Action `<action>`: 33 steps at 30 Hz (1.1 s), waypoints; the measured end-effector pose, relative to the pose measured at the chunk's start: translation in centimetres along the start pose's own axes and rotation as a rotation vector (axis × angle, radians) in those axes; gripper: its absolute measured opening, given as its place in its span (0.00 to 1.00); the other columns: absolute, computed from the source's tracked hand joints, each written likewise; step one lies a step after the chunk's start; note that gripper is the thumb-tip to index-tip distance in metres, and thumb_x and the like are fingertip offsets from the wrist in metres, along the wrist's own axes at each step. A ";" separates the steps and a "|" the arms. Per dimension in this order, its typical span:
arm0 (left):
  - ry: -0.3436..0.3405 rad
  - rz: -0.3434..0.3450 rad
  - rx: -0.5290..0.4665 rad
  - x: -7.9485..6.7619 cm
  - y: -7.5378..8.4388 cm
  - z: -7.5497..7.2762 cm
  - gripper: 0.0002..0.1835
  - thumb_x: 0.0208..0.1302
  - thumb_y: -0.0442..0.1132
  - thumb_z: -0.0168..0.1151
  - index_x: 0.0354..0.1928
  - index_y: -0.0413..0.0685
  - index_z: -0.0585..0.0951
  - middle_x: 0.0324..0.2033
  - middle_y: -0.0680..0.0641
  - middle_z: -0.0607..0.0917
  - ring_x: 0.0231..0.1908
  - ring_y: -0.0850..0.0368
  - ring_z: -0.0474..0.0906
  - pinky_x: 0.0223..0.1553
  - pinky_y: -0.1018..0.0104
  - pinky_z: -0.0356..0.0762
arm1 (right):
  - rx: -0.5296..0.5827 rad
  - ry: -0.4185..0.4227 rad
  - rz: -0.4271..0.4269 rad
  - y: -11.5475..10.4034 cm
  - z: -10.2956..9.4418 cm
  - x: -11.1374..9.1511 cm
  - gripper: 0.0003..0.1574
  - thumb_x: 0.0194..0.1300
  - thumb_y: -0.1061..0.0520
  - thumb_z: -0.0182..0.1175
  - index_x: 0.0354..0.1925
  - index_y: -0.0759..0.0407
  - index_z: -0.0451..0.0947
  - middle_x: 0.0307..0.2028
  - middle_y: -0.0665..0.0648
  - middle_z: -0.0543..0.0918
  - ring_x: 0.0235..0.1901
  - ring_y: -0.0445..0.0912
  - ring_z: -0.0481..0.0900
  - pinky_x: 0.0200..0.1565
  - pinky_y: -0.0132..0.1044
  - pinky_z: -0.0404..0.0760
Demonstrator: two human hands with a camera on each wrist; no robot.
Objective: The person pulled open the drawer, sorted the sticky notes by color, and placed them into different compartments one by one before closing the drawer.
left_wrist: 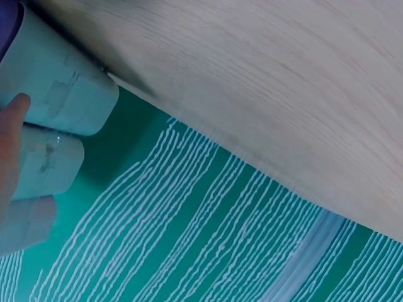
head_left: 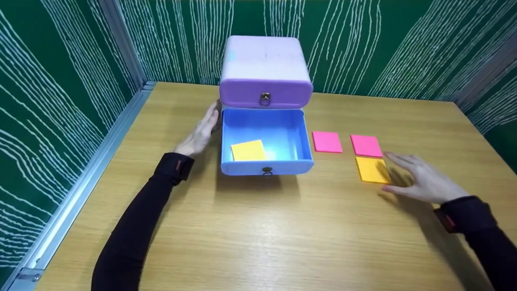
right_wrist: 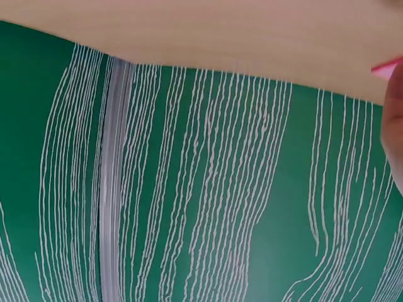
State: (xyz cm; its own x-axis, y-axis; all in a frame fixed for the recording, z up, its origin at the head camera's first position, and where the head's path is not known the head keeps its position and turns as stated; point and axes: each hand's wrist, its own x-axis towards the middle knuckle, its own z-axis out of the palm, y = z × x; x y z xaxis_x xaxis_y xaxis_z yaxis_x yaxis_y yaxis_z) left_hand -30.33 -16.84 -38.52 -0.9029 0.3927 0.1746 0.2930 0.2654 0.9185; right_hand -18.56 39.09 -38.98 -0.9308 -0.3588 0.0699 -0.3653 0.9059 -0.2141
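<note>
A small drawer cabinet [head_left: 264, 56] with a purple top drawer stands near the back of the table. Below that, a blue drawer [head_left: 242, 167] is pulled out, and a yellow sticky note pad [head_left: 245, 151] lies inside at its front left. My left hand [head_left: 198, 133] rests against the cabinet's left side with extended fingers; in the left wrist view a fingertip [left_wrist: 16, 113] touches the side wall. To the right lie two pink sticky note pads [head_left: 327, 142] and an orange-yellow sticky note pad [head_left: 369, 169]. Fingers spread, my right hand [head_left: 428, 180] is beside the orange-yellow pad, holding nothing.
The wooden table [head_left: 250, 234] meets green panels [head_left: 335, 48] with white wavy lines at the back. A metal frame rail [head_left: 89, 178] runs along the left edge. Small ring pulls [head_left: 265, 99] hang on the drawer fronts.
</note>
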 end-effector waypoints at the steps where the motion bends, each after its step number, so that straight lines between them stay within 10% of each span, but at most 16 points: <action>1: 0.001 0.002 -0.013 0.0 0.0 0.0 0.36 0.77 0.59 0.26 0.81 0.53 0.39 0.81 0.48 0.42 0.80 0.49 0.41 0.80 0.48 0.43 | 0.003 0.001 -0.011 0.0 0.5 0.0 0.55 0.54 0.35 0.73 0.72 0.59 0.67 0.70 0.71 0.68 0.66 0.73 0.63 0.58 0.79 0.64; 8: -0.007 0.027 -0.087 -0.3 -0.6 0.2 0.36 0.78 0.57 0.27 0.80 0.49 0.39 0.81 0.46 0.42 0.80 0.48 0.40 0.79 0.44 0.47 | -0.034 0.021 -0.085 -1.8 2.5 0.1 0.34 0.55 0.32 0.71 0.44 0.59 0.88 0.71 0.64 0.68 0.65 0.61 0.64 0.61 0.67 0.69; 15: -0.010 0.059 -0.091 -0.1 -0.4 0.1 0.35 0.78 0.56 0.27 0.80 0.52 0.42 0.81 0.46 0.45 0.79 0.48 0.44 0.79 0.43 0.48 | 0.012 0.060 -0.176 -3.2 2.6 -0.1 0.14 0.53 0.46 0.77 0.31 0.48 0.82 0.60 0.64 0.80 0.58 0.60 0.76 0.55 0.63 0.78; 23: -0.004 0.031 -0.065 0.1 -0.2 0.1 0.36 0.78 0.58 0.27 0.81 0.52 0.41 0.81 0.46 0.45 0.80 0.48 0.44 0.78 0.43 0.49 | 0.064 -0.023 -0.095 -3.2 2.4 0.4 0.41 0.55 0.41 0.75 0.60 0.61 0.77 0.62 0.68 0.78 0.60 0.63 0.75 0.59 0.66 0.75; 33: -0.004 0.027 -0.059 0.1 -0.1 0.0 0.35 0.78 0.58 0.26 0.81 0.53 0.41 0.81 0.47 0.44 0.80 0.49 0.42 0.79 0.42 0.47 | -0.022 0.079 -0.236 -4.7 1.8 2.3 0.48 0.33 0.41 0.83 0.48 0.57 0.69 0.37 0.53 0.84 0.36 0.44 0.82 0.39 0.43 0.85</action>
State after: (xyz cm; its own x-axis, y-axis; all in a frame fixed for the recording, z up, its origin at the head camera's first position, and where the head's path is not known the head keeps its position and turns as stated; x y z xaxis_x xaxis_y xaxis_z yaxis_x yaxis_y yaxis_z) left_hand -30.44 -16.82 -38.57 -0.8936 0.4028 0.1980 0.2981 0.2027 0.9328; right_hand -19.00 33.63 -39.55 -0.8175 -0.5431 0.1919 -0.5721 0.8042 -0.1612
